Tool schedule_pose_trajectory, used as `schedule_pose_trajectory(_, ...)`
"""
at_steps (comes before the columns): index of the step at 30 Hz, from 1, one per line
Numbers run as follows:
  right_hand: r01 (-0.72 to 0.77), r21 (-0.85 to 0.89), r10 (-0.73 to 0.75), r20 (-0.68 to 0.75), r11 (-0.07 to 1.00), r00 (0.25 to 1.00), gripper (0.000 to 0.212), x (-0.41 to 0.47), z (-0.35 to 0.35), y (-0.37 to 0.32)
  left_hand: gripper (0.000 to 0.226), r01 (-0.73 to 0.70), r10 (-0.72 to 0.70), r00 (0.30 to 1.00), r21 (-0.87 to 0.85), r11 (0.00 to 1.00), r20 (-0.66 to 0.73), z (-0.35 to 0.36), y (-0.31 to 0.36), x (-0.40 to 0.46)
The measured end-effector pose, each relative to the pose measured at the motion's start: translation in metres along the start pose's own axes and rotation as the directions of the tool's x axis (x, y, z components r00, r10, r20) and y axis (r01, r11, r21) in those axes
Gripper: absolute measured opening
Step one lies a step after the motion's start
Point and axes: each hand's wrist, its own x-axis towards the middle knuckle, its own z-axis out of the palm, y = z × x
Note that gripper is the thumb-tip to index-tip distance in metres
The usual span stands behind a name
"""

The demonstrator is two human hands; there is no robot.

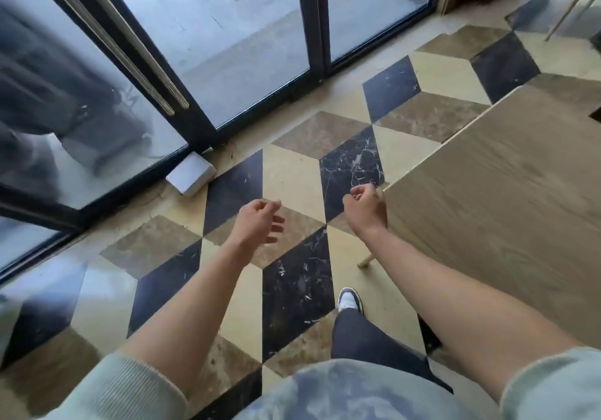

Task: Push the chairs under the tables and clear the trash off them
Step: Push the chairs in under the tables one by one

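While left hand (260, 221) hangs empty, right hand (366, 206) touches table (504, 192) corner

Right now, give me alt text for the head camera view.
A person's left hand hangs open and empty over a diamond-patterned floor, while the right hand sits loosely curled at the corner of a wooden table. Glass doors stand ahead.

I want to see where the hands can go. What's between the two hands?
In the head view, only bare patterned floor lies between the left hand and the right hand, which is at the corner of the wooden table.
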Motion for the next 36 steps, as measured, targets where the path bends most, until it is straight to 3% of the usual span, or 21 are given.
schedule_pose_trajectory(4,-0.041,0.021,0.039,0.080,0.999,0.996,0.025,0.070,0.027,-0.058,0.025,0.015,-0.014,1.000,0.026,1.000,-0.007,-0.020,0.068,0.061)
schedule_pose_trajectory(11,-0.037,0.043,0.033,0.078,0.998,0.996,0.024,0.212,0.055,-0.158,0.020,-0.001,0.001,1.000,-0.001,1.000,0.022,-0.048,0.166,0.204)
schedule_pose_trajectory(16,-0.157,0.123,0.165,-0.060,0.980,0.984,0.023,0.333,0.054,-0.203,0.019,-0.053,0.046,0.992,0.058,0.997,0.118,-0.055,0.231,0.345)
schedule_pose_trajectory(21,-0.283,0.253,0.345,-0.247,0.925,0.906,0.033,0.409,-0.004,-0.236,0.024,-0.148,0.110,0.964,0.147,0.978,0.242,-0.037,0.333,0.449)
schedule_pose_trajectory(25,-0.330,0.296,0.421,-0.333,0.896,0.844,0.031,0.455,-0.066,-0.228,0.020,-0.306,0.188,0.865,0.192,0.932,0.465,0.054,0.431,0.493)
schedule_pose_trajectory(29,-0.367,0.429,0.548,-0.449,0.825,0.705,0.029,0.510,-0.142,-0.184,0.015,-0.491,0.233,0.708,0.228,0.841,0.667,0.176,0.513,0.525)
schedule_pose_trajectory(32,-0.382,0.511,0.627,-0.497,0.770,0.600,0.026,0.547,-0.213,-0.138,0.021,-0.595,0.218,0.621,0.272,0.756,0.753,0.273,0.564,0.543)
schedule_pose_trajectory(36,-0.393,0.609,0.719,-0.506,0.689,0.476,0.035,0.582,-0.302,-0.088,0.033,-0.625,0.203,0.551,0.239,0.743,0.809,0.385,0.628,0.553)
